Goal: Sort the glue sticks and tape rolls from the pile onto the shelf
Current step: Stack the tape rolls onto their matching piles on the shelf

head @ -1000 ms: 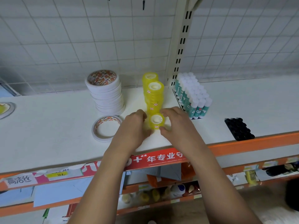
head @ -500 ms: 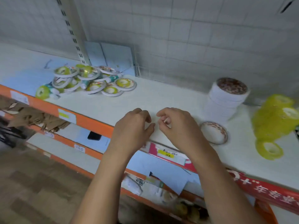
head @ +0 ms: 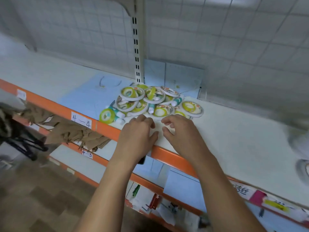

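A mixed pile [head: 150, 101] of white-rimmed tape rolls, small yellow tape rolls and teal glue sticks with white caps lies on the white shelf [head: 234, 124] in front of the upright post. One yellow roll [head: 107, 116] sits at the pile's left edge near the shelf front. A white-rimmed roll [head: 192, 107] lies flat at the right edge. My left hand [head: 138, 131] and my right hand [head: 180, 129] hover side by side just in front of the pile, fingers loosely curled, holding nothing and not touching any item.
The shelf has an orange front rail [head: 107, 129] with a label reading 4-4. Light blue sheets [head: 182, 76] lean on the grid wall behind the pile. Blurred white shapes [head: 301, 143] stand at the far right. Brown paper [head: 71, 133] hangs from the lower shelf.
My view has swung left from the stacked yellow tape rolls to the pile. Both hands let go of the yellow roll and now sit empty, close to the pile.
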### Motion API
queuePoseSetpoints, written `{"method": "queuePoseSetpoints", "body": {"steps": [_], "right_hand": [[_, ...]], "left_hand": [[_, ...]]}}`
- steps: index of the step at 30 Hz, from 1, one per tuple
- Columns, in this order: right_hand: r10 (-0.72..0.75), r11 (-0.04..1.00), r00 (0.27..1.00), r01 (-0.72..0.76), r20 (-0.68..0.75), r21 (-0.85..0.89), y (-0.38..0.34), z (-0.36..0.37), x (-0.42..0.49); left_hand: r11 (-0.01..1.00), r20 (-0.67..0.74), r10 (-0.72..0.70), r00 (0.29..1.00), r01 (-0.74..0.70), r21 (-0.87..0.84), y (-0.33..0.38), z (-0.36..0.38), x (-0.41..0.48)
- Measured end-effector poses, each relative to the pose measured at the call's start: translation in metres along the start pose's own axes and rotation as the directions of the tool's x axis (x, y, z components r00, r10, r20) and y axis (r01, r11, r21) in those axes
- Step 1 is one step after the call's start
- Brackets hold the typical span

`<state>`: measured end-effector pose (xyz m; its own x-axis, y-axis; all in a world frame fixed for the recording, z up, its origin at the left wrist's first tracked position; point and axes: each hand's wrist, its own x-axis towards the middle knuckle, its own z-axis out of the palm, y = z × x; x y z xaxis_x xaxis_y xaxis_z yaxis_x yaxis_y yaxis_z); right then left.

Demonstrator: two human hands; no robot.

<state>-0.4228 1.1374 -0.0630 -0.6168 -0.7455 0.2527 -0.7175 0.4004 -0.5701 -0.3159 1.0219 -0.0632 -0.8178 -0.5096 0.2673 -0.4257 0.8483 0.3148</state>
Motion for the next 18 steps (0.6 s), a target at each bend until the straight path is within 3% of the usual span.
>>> {"method": "queuePoseSetpoints", "body": {"steps": [7,18], "right_hand": [[-0.031,0.999,1.0,0.031,0.0,-0.01,-0.024,0.024,0.032],[-0.064,0.998,0.998,0.064,-0.014,-0.03,-0.033,0.025,0.092]], "left_hand": [[0.997,-0.083,0.028,0.996,-0.033,-0.067,-0.045,-0.014,0.029],[0.992,-0.183,-0.06,0.981,0.038,-0.124,-0.08,-0.03,0.09]]}}
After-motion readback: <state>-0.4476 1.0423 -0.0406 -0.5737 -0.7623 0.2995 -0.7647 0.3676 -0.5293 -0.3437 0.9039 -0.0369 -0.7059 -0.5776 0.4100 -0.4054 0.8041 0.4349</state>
